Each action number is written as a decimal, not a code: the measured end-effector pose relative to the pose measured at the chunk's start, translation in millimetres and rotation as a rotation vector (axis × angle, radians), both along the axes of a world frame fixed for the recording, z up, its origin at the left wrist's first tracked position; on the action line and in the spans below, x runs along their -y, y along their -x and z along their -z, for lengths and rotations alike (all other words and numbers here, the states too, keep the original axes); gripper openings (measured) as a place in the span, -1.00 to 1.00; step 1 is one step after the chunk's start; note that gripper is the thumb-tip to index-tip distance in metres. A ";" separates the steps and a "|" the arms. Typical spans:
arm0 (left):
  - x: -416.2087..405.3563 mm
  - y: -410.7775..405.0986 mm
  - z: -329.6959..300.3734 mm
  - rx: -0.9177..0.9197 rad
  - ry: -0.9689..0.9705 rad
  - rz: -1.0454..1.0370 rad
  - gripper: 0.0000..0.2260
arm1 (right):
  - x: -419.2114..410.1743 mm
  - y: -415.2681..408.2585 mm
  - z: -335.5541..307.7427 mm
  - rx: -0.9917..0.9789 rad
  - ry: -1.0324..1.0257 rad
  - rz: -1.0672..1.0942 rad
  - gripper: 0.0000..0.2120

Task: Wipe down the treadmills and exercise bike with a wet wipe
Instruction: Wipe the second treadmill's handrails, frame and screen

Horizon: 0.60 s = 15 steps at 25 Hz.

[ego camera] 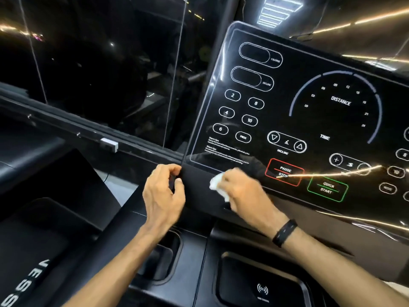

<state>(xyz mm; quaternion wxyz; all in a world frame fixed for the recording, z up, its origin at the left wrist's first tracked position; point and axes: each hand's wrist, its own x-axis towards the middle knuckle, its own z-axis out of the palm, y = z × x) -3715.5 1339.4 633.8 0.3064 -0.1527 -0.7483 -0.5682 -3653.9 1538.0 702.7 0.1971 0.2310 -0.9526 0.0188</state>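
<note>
A black treadmill console [309, 120] with white printed buttons, a DISTANCE dial and red and green start and stop boxes fills the right half of the view. My right hand [241, 191] holds a crumpled white wet wipe [218, 185] against the console's matte lower left corner, below the glossy panel. My left hand [164, 191] grips the console's left edge, fingers curled round it. A black band sits on my right wrist.
Below the console lie a cup-holder recess [163, 260] and a phone tray [261, 284] with a wireless symbol. A neighbouring black treadmill [42, 240] with white lettering stands at lower left. Dark glass panes [99, 69] rise behind.
</note>
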 end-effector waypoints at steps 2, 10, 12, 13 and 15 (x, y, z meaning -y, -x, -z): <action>6.1 6.7 -0.2 0.023 -0.032 0.034 -0.76 | 17.8 -4.2 16.6 0.105 -0.146 -0.108 -0.69; 19.8 32.3 1.2 0.120 -0.083 0.155 -0.77 | 61.3 14.0 36.1 0.021 -0.132 -0.121 -0.67; 17.5 38.0 -1.8 0.130 -0.091 0.185 -0.73 | 59.5 22.8 29.1 -0.050 -0.032 -0.063 -0.66; 15.2 40.5 -4.8 0.134 -0.103 0.201 -0.71 | 60.1 30.2 23.4 -0.132 0.057 -0.005 -0.66; 8.4 45.4 -12.7 0.148 -0.157 0.243 -0.66 | 72.4 39.9 18.0 -0.254 0.147 0.080 -0.70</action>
